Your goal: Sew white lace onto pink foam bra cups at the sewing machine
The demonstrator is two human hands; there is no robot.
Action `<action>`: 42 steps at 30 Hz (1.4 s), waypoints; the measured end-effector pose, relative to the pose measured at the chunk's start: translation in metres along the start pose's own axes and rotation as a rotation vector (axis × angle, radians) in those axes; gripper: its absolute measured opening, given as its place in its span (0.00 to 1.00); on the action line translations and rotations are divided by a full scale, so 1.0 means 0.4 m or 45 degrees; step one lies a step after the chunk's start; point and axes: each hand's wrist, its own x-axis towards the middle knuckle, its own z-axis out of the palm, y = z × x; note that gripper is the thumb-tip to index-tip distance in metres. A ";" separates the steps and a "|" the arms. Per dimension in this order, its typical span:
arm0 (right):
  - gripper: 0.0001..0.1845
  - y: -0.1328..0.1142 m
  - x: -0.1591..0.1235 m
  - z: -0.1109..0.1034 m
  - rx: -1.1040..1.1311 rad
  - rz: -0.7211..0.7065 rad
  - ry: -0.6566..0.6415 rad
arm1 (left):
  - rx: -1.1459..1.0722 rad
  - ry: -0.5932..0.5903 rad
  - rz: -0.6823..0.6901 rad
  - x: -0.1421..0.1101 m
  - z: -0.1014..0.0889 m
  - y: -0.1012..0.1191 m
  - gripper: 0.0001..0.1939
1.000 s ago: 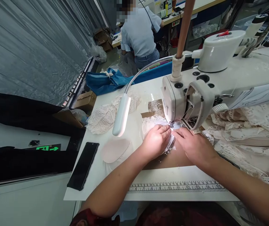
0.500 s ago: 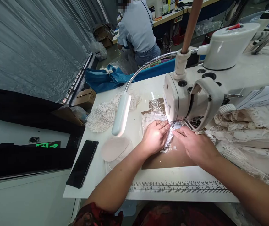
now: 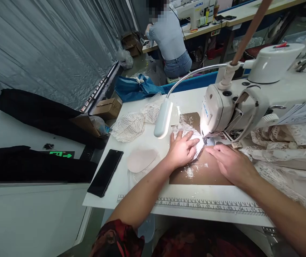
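Observation:
My left hand [image 3: 183,149] lies with spread fingers on a white lace piece [image 3: 197,150], pressing it flat beside the needle area. The lace rests over a brown sheet [image 3: 203,175] with a shiny, clear surface. To the right, my right hand [image 3: 230,162] is on the brown sheet, index finger stretched toward the lace edge and apart from it. Its other fingers are partly bent, and I see nothing held in them. Just beyond both hands stands the white sewing machine head [image 3: 217,109], its light falling on the lace. My fingers and the machine hide part of the stitching spot.
A lamp [image 3: 163,119] on a bendy neck hangs left of the machine. Lace cups [image 3: 128,127], beige pads [image 3: 142,160] and a black phone [image 3: 105,173] lie at left. Lace fabric [image 3: 284,157] is heaped at right. A ruler strip [image 3: 196,206] runs along the front. A co-worker [image 3: 171,39] sits beyond.
The view has shifted, so the table sits further right. My left fingers, earlier together near the needle, are now spread on the lace. My right fingertips have drawn away from the lace edge.

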 end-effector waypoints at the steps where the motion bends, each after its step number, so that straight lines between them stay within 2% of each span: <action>1: 0.24 0.003 -0.002 -0.001 0.066 -0.008 0.026 | -0.072 -0.068 0.050 -0.011 -0.014 -0.003 0.20; 4: 0.21 0.011 -0.010 -0.005 0.280 -0.020 0.093 | -0.396 -0.360 0.324 -0.055 -0.062 -0.008 0.20; 6: 0.21 0.014 -0.013 -0.008 0.405 -0.031 0.096 | -0.684 -0.436 0.444 -0.081 -0.092 -0.010 0.19; 8: 0.20 0.014 -0.013 -0.010 0.500 -0.060 0.085 | -0.922 -0.316 0.384 -0.093 -0.115 -0.017 0.17; 10: 0.20 0.013 -0.012 -0.009 0.545 -0.114 0.107 | -1.003 -0.096 0.195 -0.088 -0.126 -0.032 0.15; 12: 0.19 0.012 -0.012 -0.006 0.558 -0.182 0.136 | -0.938 0.046 0.026 -0.072 -0.125 -0.051 0.15; 13: 0.18 0.011 -0.012 -0.004 0.547 -0.223 0.134 | -0.876 0.054 -0.026 -0.061 -0.120 -0.059 0.15; 17: 0.16 0.010 -0.014 0.005 0.361 -0.349 -0.007 | -0.517 -0.142 -0.082 -0.014 -0.094 -0.068 0.22; 18: 0.16 0.011 -0.015 0.008 0.301 -0.361 -0.044 | -0.434 -0.180 -0.078 -0.003 -0.088 -0.064 0.21; 21: 0.16 0.017 -0.020 0.014 0.229 -0.363 -0.087 | -0.323 -0.235 -0.045 0.021 -0.077 -0.054 0.07; 24: 0.16 0.020 -0.023 0.017 0.270 -0.337 -0.060 | -0.307 -0.239 -0.041 0.031 -0.079 -0.059 0.06; 27: 0.15 0.019 -0.024 0.017 0.303 -0.310 -0.062 | -0.235 -0.158 -0.105 0.021 -0.096 -0.072 0.07; 30: 0.14 0.018 -0.024 0.016 0.322 -0.298 -0.055 | -0.197 0.091 -0.162 -0.011 -0.124 -0.066 0.10; 32: 0.13 0.016 -0.024 0.014 0.321 -0.294 -0.046 | -0.258 0.239 -0.082 -0.039 -0.139 -0.045 0.11; 34: 0.12 0.012 -0.023 0.010 0.328 -0.295 -0.039 | -0.324 0.246 0.079 -0.064 -0.138 -0.015 0.11; 36: 0.11 0.008 -0.021 0.003 0.367 -0.300 -0.028 | -0.290 0.136 0.204 -0.080 -0.117 0.015 0.12; 39: 0.10 0.005 -0.016 -0.006 0.456 -0.279 0.024 | -0.084 -0.048 0.275 -0.083 -0.063 0.046 0.11; 42: 0.08 0.008 -0.012 -0.007 0.425 -0.231 0.094 | 0.031 -0.128 0.375 -0.073 -0.024 0.059 0.12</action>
